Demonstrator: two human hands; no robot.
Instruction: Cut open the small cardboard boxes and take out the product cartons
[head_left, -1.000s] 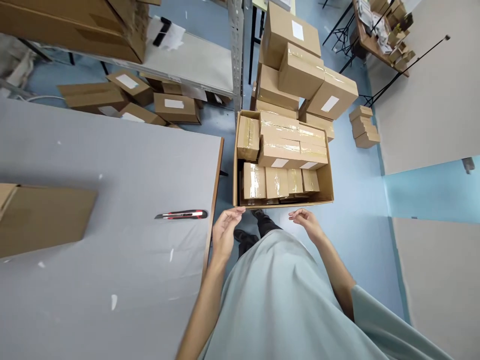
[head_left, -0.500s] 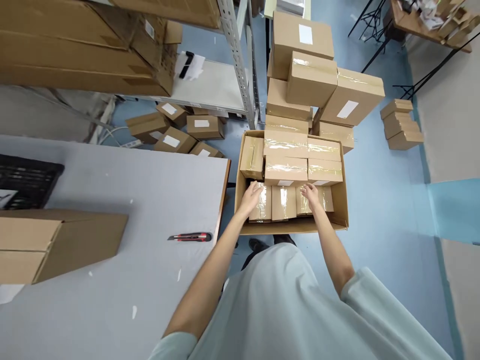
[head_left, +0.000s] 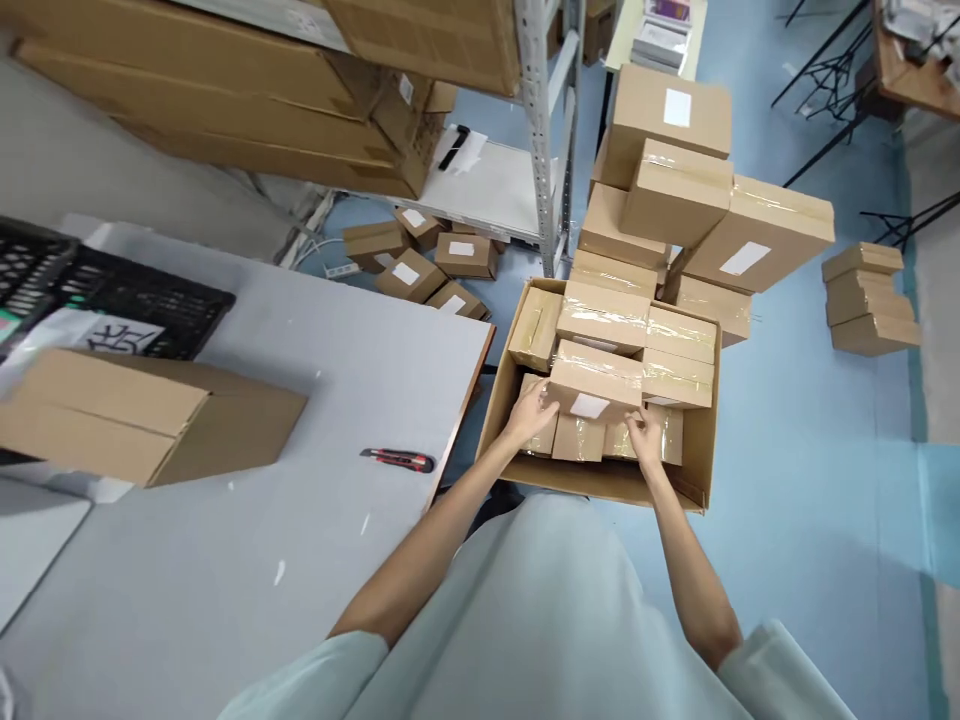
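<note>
A small cardboard box [head_left: 598, 375] with clear tape and a white label is gripped at its two lower corners, tilted a little, inside a large open carton [head_left: 486, 428]. My left hand [head_left: 532, 412] is closed on its left corner, and my right hand [head_left: 645, 434] pinches the right one. Beneath it, a lower layer of taped boxes [head_left: 579, 440] shows in the carton's near part. Behind it lies another labelled box [head_left: 604, 312]. Further boxes sit beside it, one box [head_left: 537, 325] at the far left and one box [head_left: 679, 376] at the right.
Left of me, a grey table [head_left: 315, 540] carries a red and black utility knife [head_left: 399, 459], a larger cardboard box [head_left: 217, 420] and black crates [head_left: 142, 300]. Stacked boxes [head_left: 667, 120] stand beyond the carton, near a metal shelf post [head_left: 536, 130]. More boxes [head_left: 870, 300] are piled on the floor at right.
Both hands have closed on the small labelled box. It has come up and toward me, leaving a gap behind it. The whole view has shifted, with the scene moving rightward.
</note>
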